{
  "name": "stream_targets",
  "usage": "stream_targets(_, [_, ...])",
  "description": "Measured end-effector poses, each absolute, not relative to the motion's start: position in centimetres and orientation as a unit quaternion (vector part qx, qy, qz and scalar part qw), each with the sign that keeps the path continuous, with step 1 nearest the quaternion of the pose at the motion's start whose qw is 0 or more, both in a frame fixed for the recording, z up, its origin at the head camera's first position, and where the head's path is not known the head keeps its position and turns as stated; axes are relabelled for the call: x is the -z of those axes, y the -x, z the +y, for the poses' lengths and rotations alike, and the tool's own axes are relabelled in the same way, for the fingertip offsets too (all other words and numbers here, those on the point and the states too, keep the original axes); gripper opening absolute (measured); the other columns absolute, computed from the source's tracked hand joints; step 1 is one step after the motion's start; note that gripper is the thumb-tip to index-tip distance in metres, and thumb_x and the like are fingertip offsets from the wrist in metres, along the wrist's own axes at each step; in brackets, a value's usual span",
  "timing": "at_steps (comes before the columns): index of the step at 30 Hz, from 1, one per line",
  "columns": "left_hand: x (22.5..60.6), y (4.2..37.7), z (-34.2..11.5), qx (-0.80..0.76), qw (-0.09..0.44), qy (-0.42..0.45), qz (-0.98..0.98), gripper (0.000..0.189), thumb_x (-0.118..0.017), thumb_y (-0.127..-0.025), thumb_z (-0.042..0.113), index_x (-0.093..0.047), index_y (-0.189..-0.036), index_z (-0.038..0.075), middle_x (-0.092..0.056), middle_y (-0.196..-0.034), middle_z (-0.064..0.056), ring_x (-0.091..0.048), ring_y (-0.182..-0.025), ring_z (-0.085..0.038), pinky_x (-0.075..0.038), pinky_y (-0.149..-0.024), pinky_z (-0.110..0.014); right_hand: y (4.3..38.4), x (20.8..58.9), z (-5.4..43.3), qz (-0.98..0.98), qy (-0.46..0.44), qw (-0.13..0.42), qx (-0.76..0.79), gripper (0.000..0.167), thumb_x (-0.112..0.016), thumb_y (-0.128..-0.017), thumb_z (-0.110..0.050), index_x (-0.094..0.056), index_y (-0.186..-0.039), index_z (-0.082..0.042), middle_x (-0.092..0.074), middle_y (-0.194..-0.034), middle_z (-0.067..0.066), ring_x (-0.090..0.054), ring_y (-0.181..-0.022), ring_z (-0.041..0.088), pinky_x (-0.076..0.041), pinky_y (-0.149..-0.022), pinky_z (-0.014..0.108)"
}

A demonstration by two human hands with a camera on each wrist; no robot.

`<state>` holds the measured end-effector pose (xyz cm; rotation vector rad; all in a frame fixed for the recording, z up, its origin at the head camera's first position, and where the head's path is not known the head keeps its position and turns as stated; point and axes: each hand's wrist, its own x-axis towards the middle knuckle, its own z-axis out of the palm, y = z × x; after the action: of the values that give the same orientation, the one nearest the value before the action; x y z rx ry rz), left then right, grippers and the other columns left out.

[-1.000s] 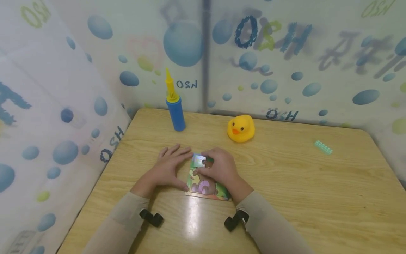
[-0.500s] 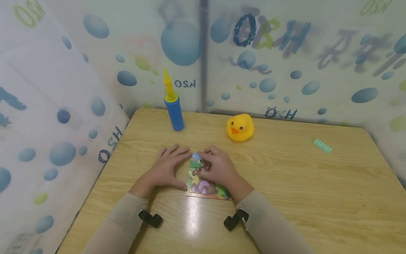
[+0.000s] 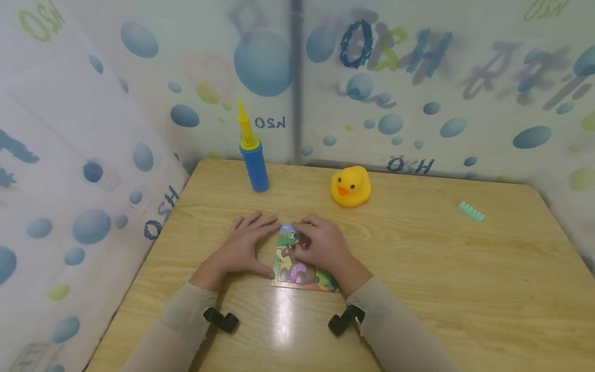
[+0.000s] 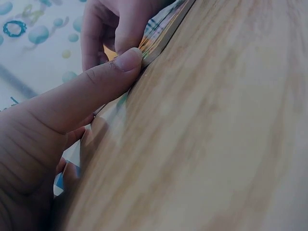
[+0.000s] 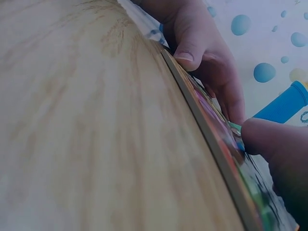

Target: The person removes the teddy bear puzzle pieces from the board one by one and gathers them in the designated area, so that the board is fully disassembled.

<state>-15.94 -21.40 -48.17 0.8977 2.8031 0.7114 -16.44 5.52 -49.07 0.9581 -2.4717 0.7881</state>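
A jigsaw puzzle (image 3: 287,268) with a brown bear in purple lies flat on the table, set in a thin board (image 5: 208,139). My left hand (image 3: 246,247) spreads along its left side, fingers fairly straight. The left thumb (image 4: 108,77) touches the lower left corner and the left index finger reaches the upper left corner. Over the upper right half lies my right hand (image 3: 325,245), its fingers bent. Its index finger and thumb grip the blue and green puzzle piece (image 3: 286,235) at the top left. The palm hides the puzzle's right side.
A blue and yellow hand pump (image 3: 255,165) stands upright at the back left of the wooden table (image 3: 418,274). A yellow rubber duck (image 3: 351,187) sits behind the puzzle. Farther right lies a mint-green toy brick (image 3: 471,211). Printed curtains enclose the table's back and left.
The tilted, shiny puzzle piece at the top left has come down flat into the picture under my right hand. My left hand has stayed in place.
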Motion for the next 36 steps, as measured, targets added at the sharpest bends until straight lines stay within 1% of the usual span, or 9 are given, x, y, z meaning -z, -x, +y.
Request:
stream_targets(6, [48.2, 16.0, -21.4, -0.235, 0.058, -0.295, 0.924, 0.126, -0.097, -0.059, 0.068, -0.047, -0.163, 0.017, -0.037, -0.172, -0.005, -0.017, -0.16, -0.043, -0.003, -0.123, -0.072, 16.5, 49.4, 6.1, -0.869, -0.337, 0.211, -0.294, 0.051, -0.088, -0.072, -0.025, -0.083, -0.119, -0.007, -0.074, -0.106, 0.004, -0.069, -0.089, 0.019, -0.061, -0.08, 0.034])
stream_targets(11, [48.3, 16.0, -21.3, -0.236, 0.055, -0.298, 0.923, 0.126, -0.097, -0.058, 0.068, -0.048, -0.163, 0.018, -0.037, -0.171, -0.004, -0.017, -0.16, -0.043, -0.003, -0.123, -0.072, 16.6, 49.7, 6.7, -0.861, -0.339, 0.229, -0.302, 0.048, -0.085, -0.072, -0.023, -0.083, -0.117, -0.005, -0.075, -0.104, 0.005, -0.068, -0.084, 0.017, -0.06, -0.076, 0.032])
stream_targets(14, [48.3, 16.1, -21.3, -0.234, 0.055, -0.298, 0.924, 0.126, -0.097, -0.059, 0.069, -0.047, -0.163, 0.018, -0.037, -0.171, -0.004, -0.017, -0.16, -0.043, -0.003, -0.123, -0.071, 16.8, 49.9, 6.9, -0.86, -0.339, 0.237, -0.3, 0.046, -0.083, -0.074, -0.022, -0.083, -0.116, -0.005, -0.075, -0.104, 0.005, -0.069, -0.084, 0.018, -0.06, -0.077, 0.032])
stream_targets(17, [48.4, 16.1, -21.4, -0.233, 0.054, -0.299, 0.924, 0.126, -0.096, -0.059, 0.069, -0.048, -0.163, 0.018, -0.038, -0.171, -0.004, -0.018, -0.16, -0.043, -0.003, -0.123, -0.072, 16.9, 50.0, 7.1, -0.857, -0.341, 0.242, -0.302, 0.045, -0.084, -0.074, -0.023, -0.083, -0.115, -0.005, -0.076, -0.104, 0.005, -0.07, -0.083, 0.018, -0.061, -0.077, 0.033])
stream_targets(21, [48.4, 16.1, -21.3, -0.231, 0.057, -0.297, 0.925, 0.126, -0.096, -0.059, 0.07, -0.048, -0.163, 0.018, -0.038, -0.171, -0.004, -0.017, -0.16, -0.043, -0.003, -0.123, -0.071, 17.0, 50.1, 7.3, -0.855, -0.346, 0.242, -0.302, 0.046, -0.085, -0.074, -0.026, -0.083, -0.115, -0.005, -0.076, -0.105, 0.005, -0.07, -0.085, 0.018, -0.061, -0.08, 0.033])
stream_targets(25, [48.3, 16.2, -21.2, -0.23, 0.062, -0.296, 0.925, 0.127, -0.096, -0.059, 0.07, -0.047, -0.164, 0.018, -0.037, -0.171, -0.004, -0.016, -0.161, -0.042, -0.002, -0.123, -0.071, 16.9, 50.1, 7.8, -0.856, -0.343, 0.244, -0.301, 0.045, -0.084, -0.075, -0.025, -0.083, -0.115, -0.005, -0.077, -0.107, 0.006, -0.073, -0.091, 0.021, -0.062, -0.084, 0.035])
stream_targets(32, [48.1, 16.1, -21.3, -0.235, 0.065, -0.295, 0.924, 0.128, -0.097, -0.057, 0.068, -0.047, -0.163, 0.016, -0.036, -0.172, -0.005, -0.015, -0.161, -0.043, -0.001, -0.123, -0.071, 16.6, 50.1, 9.7, -0.857, -0.334, 0.246, -0.307, 0.043, -0.084, -0.077, -0.023, -0.082, -0.116, -0.005, -0.076, -0.108, 0.008, -0.073, -0.094, 0.023, -0.062, -0.086, 0.039])
stream_targets(36, [48.1, 16.1, -21.2, -0.235, 0.068, -0.294, 0.924, 0.128, -0.096, -0.058, 0.07, -0.046, -0.164, 0.017, -0.035, -0.172, -0.005, -0.015, -0.161, -0.044, 0.0, -0.122, -0.072, 16.3, 50.2, 11.0, -0.861, -0.33, 0.236, -0.307, 0.042, -0.081, -0.078, -0.022, -0.082, -0.118, -0.007, -0.076, -0.11, 0.007, -0.072, -0.092, 0.022, -0.062, -0.085, 0.039])
